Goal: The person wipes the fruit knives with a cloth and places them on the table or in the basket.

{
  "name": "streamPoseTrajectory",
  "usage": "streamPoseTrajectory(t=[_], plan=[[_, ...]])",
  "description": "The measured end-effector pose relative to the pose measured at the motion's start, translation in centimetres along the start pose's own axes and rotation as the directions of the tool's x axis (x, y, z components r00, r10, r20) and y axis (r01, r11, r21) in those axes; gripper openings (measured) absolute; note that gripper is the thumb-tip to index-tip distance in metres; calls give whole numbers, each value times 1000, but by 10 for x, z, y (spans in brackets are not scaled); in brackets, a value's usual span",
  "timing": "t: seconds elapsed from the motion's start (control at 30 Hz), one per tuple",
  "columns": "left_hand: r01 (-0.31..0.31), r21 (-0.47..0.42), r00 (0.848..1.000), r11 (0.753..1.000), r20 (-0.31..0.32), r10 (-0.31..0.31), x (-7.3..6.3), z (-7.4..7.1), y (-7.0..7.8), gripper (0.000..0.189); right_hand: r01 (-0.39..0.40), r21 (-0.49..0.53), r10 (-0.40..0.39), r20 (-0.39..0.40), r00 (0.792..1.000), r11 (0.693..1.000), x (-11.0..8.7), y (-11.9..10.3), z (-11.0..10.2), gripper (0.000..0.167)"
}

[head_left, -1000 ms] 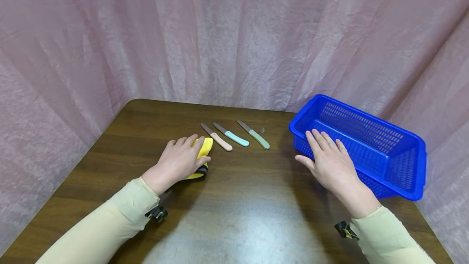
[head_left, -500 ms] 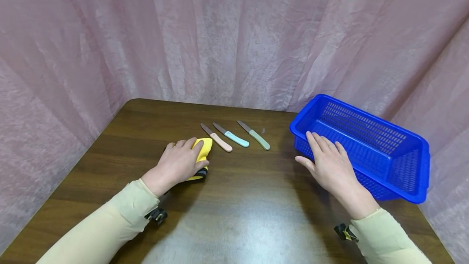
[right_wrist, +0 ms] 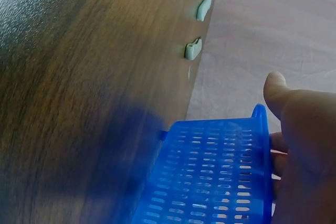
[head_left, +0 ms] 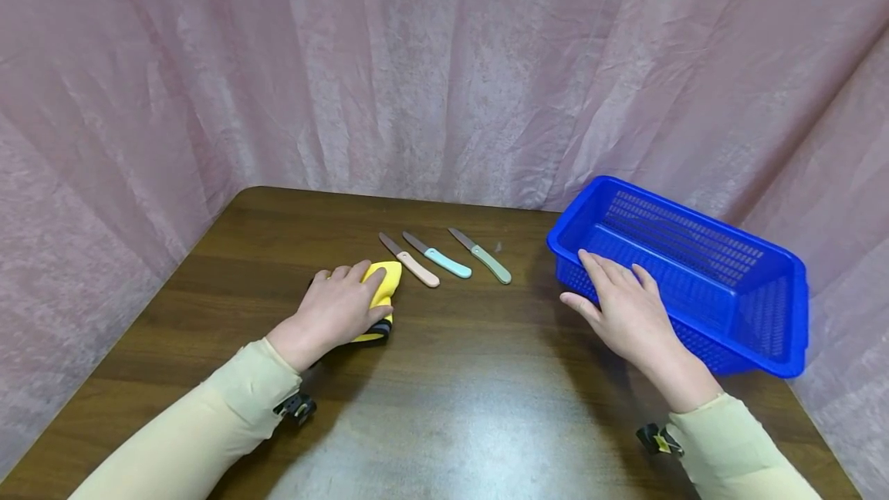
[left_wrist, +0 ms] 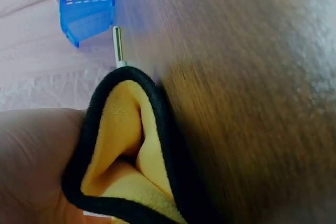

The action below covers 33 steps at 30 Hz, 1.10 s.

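Observation:
My left hand (head_left: 332, 309) grips a yellow cloth with dark edging (head_left: 386, 281) on the table, fingers over its far side and thumb at its right. In the left wrist view the bunched cloth (left_wrist: 118, 124) forms an open fold beside the palm. My right hand (head_left: 628, 316) hooks its fingers over the near rim of a blue plastic basket (head_left: 753, 241). Its thumb (right_wrist: 275, 85) sticks out, apart from the basket wall. The fingertips inside the basket are mostly hidden.
Three small knives lie in a row between the hands: pink-handled (head_left: 420, 271), blue-handled (head_left: 449, 263) and green-handled (head_left: 491, 264), blades pointing away. The wooden table (head_left: 444, 407) ends at a pink curtain (head_left: 430, 68) behind.
The basket shifts slightly right, then back left. My right-hand fingers bend a little more over its rim. The left hand settles a little over the cloth; the knives stay put.

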<state>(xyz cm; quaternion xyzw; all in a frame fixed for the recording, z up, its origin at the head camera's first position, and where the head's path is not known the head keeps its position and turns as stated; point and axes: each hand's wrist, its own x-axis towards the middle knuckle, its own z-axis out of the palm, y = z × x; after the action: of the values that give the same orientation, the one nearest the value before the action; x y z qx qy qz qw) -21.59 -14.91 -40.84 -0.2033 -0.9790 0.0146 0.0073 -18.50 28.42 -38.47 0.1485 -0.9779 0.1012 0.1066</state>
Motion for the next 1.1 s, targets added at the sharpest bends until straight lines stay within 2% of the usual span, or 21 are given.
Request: streamPoseTrajectory(t=[0.37, 0.7, 1.1], plan=[[-3, -15, 1000, 1000, 3, 3, -1, 2, -2, 67, 25, 8, -24, -29, 999, 1000, 1, 3, 1, 69], [-3, -16, 1000, 1000, 1, 3, 0, 1, -3, 66, 28, 74, -23, -62, 998, 997, 3, 5, -1, 55], [-18, -9, 1000, 1000, -5, 18, 1, -3, -2, 64, -88, 182, 97, -40, 994, 979, 8, 11, -5, 50]])
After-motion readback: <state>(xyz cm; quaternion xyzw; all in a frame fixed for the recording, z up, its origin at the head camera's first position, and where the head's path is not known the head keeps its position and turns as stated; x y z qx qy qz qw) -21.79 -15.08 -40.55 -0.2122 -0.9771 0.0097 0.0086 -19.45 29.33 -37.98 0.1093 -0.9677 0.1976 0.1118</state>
